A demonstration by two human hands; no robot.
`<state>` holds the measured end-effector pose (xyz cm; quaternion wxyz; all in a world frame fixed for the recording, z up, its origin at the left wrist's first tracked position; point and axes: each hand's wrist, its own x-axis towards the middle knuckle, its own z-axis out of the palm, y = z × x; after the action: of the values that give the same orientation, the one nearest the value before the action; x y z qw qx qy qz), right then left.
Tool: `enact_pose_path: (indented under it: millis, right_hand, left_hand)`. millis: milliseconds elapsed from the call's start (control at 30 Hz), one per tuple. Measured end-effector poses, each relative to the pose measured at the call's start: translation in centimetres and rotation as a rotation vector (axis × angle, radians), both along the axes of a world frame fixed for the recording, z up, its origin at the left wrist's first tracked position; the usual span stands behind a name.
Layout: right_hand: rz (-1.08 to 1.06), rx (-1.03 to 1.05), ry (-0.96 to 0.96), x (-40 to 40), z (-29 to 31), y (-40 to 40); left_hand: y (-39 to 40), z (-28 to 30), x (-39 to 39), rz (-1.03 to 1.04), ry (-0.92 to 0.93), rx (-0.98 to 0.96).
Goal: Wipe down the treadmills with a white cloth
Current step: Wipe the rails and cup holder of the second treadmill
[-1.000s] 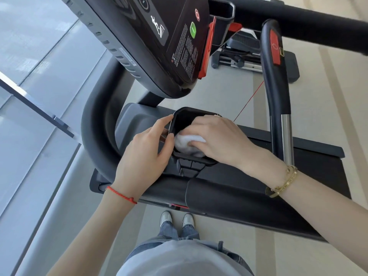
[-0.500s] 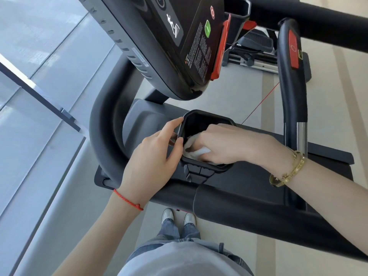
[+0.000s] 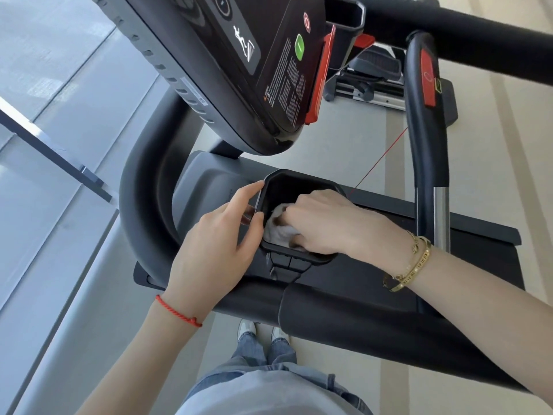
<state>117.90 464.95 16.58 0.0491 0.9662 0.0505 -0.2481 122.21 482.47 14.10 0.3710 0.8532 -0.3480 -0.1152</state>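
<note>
A black treadmill (image 3: 143, 205) fills the view, its console (image 3: 245, 61) tilted above. Below the console sits a black cup holder (image 3: 299, 181) with an angular rim. My right hand (image 3: 326, 223) reaches down into it and grips a crumpled white cloth (image 3: 279, 229) against the inside. My left hand (image 3: 218, 238) holds the cup holder's left rim, the index finger along the top edge and the thumb on the inner side. Most of the cloth is hidden under my right fingers.
An upright black handle (image 3: 425, 121) with a red button and a chrome section stands just right of my right arm. A thin red safety cord (image 3: 383, 157) runs down from the console. Another machine (image 3: 374, 82) stands behind on the beige floor. A window ledge (image 3: 54, 157) lies left.
My right hand has pushed the cloth lower and leftward inside the cup holder. My left hand keeps its hold on the rim. The view has shifted slightly.
</note>
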Motion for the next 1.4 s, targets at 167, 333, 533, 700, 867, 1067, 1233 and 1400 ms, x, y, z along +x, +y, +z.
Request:
enact_pose_path:
  millis: [167, 333, 533, 700, 867, 1067, 1233, 1400]
  right_hand:
    - [-0.009, -0.008, -0.029, 0.5, 0.6, -0.2]
    - [-0.075, 0.199, -0.060, 0.0, 0.5, -1.1]
    - [-0.209, 0.391, -0.168, -0.3, -1.0, -0.4]
    - [-0.136, 0.278, -0.028, 0.0, -0.9, -0.4]
    - [-0.156, 0.224, -0.023, -0.1, -0.7, -0.2]
    - [-0.197, 0.252, -0.125, -0.9, 0.1, 0.1]
    - [-0.310, 0.285, -0.392, -3.7, 0.6, 1.5]
    - [-0.558, 0.622, -0.639, -7.5, 0.5, 2.5]
  left_hand:
    - [0.1, 0.0, 0.0, 0.000, 0.005, 0.005]
    - [0.1, 0.2, 0.1, 0.004, 0.024, -0.017]
    - [0.0, 0.2, 0.1, -0.007, 0.020, -0.022]
    - [0.0, 0.2, 0.1, -0.011, 0.006, -0.024]
    - [0.0, 0.1, 0.0, -0.006, 0.004, -0.017]
    - [0.0, 0.0, 0.0, -0.003, -0.002, -0.034]
    - [0.1, -0.4, 0.2, 0.002, -0.029, -0.060]
    - [0.2, -0.4, -0.2, -0.004, -0.099, -0.052]
